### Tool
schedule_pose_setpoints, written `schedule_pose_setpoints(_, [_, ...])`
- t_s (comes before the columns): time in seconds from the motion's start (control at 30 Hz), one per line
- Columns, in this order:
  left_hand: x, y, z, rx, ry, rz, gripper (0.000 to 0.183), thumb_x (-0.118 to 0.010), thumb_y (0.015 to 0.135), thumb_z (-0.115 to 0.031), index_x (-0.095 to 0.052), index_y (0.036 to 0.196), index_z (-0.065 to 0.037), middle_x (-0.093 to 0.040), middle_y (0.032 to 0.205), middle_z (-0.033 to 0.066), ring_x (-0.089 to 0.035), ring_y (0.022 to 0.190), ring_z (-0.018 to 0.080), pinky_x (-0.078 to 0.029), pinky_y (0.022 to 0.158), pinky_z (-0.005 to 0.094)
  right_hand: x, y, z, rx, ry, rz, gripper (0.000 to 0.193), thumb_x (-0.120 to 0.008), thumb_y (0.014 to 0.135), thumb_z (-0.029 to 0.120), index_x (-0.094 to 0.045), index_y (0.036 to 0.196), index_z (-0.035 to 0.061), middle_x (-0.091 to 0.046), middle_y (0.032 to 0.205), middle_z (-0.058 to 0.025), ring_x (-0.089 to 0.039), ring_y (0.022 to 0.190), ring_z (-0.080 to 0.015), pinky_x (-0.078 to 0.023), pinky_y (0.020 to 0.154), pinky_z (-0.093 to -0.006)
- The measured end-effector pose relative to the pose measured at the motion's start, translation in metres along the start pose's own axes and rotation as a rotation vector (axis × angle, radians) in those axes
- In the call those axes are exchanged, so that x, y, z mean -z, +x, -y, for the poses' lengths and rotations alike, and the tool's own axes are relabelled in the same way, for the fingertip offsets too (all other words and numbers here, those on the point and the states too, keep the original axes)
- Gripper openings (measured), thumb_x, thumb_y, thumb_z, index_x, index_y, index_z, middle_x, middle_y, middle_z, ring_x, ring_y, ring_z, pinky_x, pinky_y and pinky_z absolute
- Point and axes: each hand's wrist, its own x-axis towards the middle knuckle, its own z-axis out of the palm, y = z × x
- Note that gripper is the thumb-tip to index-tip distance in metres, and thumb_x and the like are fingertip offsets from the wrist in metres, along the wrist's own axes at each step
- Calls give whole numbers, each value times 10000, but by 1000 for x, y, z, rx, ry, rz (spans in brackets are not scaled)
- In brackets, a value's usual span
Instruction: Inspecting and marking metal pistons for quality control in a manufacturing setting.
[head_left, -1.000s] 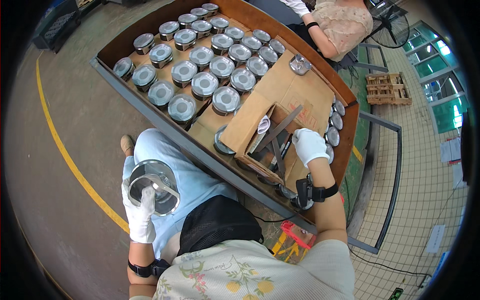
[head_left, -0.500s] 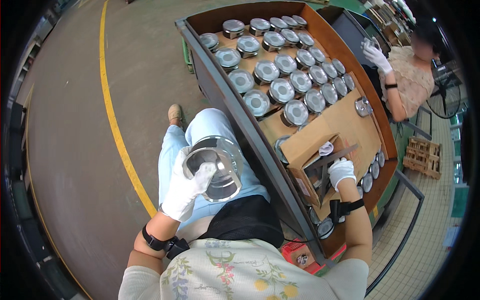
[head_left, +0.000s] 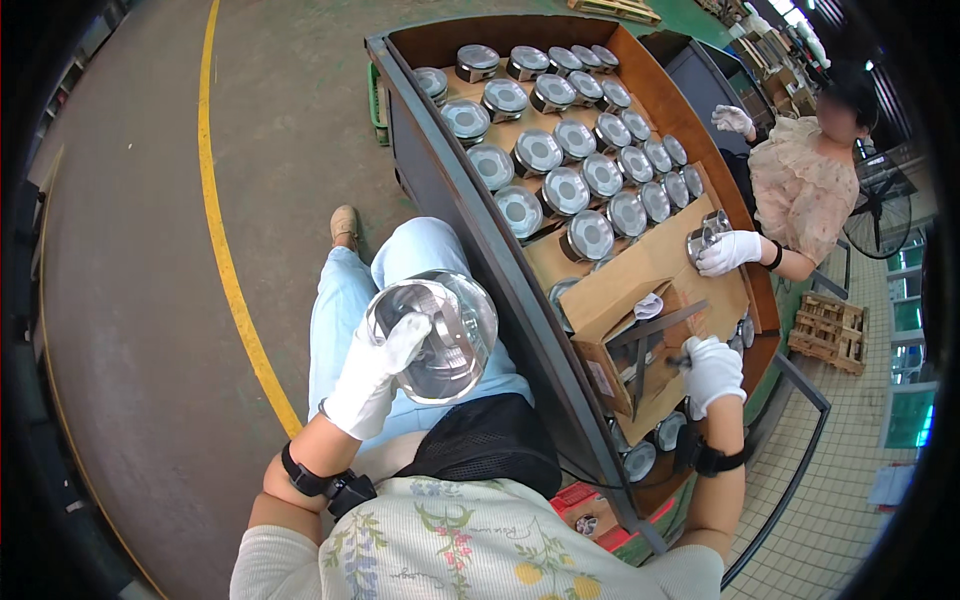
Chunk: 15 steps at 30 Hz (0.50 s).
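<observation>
My left hand (head_left: 372,382), in a white glove, is closed on a shiny metal piston (head_left: 462,335). The thumb reaches inside its hollow skirt, and the piston is tilted above my lap. On the right, my gloved right hand (head_left: 714,374) is closed beside an open cardboard box (head_left: 612,372). A small dark tip (head_left: 680,360) shows at its fingers; the thing itself is too hidden to name. Dark flat metal bars (head_left: 655,325) lie across the box, with a rolled white cloth (head_left: 648,306) near them.
A large metal bin (head_left: 480,230) holds rows of pistons (head_left: 566,190) on cardboard. Across it, a co-worker's gloved hand (head_left: 730,253) grips another piston (head_left: 705,237). A red crate (head_left: 590,505) sits by the bin's near end. A wooden pallet (head_left: 828,335) and a fan stand right.
My right hand has drawn back from the box, rightward. The piston in my left hand has turned. The co-worker has reached over and taken hold of the piston on the cardboard.
</observation>
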Motion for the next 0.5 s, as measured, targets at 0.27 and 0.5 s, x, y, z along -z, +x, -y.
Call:
schedule_pose_setpoints(0.27, [1, -14, -12, 308, -238, 11, 388, -642, 877, -265, -543, 1213, -100, -636, 1079, 39, -616, 1007, 152, -505, 869, 312, 88, -29, 85, 42, 1725, 1, 191, -626, 933, 169, -646, 952, -19, -630, 738, -27, -565, 606, -81, -448, 551, -231])
schedule_pose_setpoints(0.5, [23, -25, -11, 357, -471, 78, 399, -591, 881, -315, -597, 1168, -38, -666, 1067, 100, -658, 963, 218, -539, 873, 362, 107, -9, 188, 282, 2163, 324, 115, -696, 867, 102, -652, 840, -1, -600, 670, -29, -542, 520, -76, -413, 471, -209])
